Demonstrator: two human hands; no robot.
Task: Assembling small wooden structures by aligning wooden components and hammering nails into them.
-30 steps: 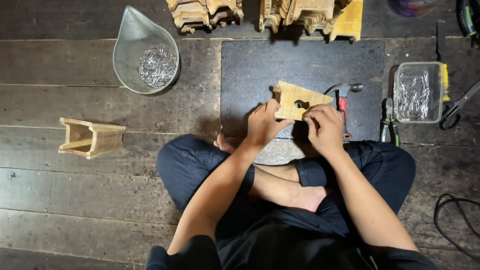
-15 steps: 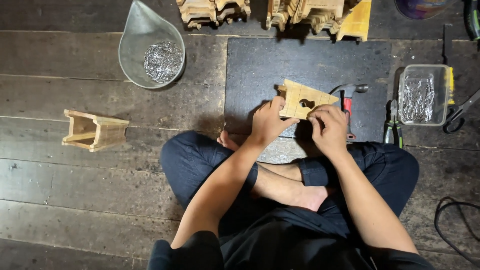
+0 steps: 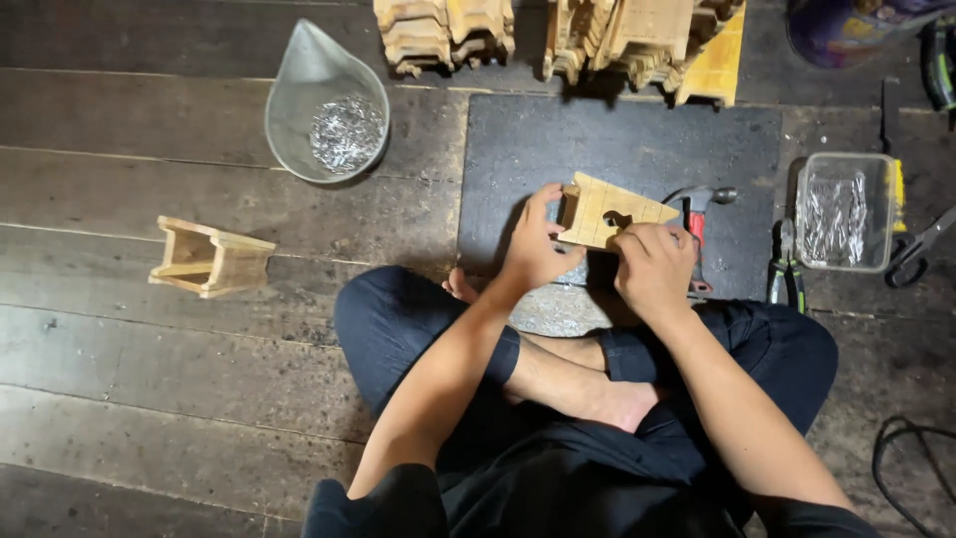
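The person sits cross-legged on the plank floor (image 3: 129,369). The left hand (image 3: 533,249) grips the near left end of a small wooden piece (image 3: 605,212), and the right hand (image 3: 652,264) is closed over its right end, fingers curled; the piece rests on a dark mat (image 3: 617,139). A hammer (image 3: 697,214) lies just beside the right hand. Farther left stands a small wooden box (image 3: 209,257). Beyond are a bowl of nails (image 3: 334,125), a clear tub of nails (image 3: 846,211) and stacked wooden parts (image 3: 558,30).
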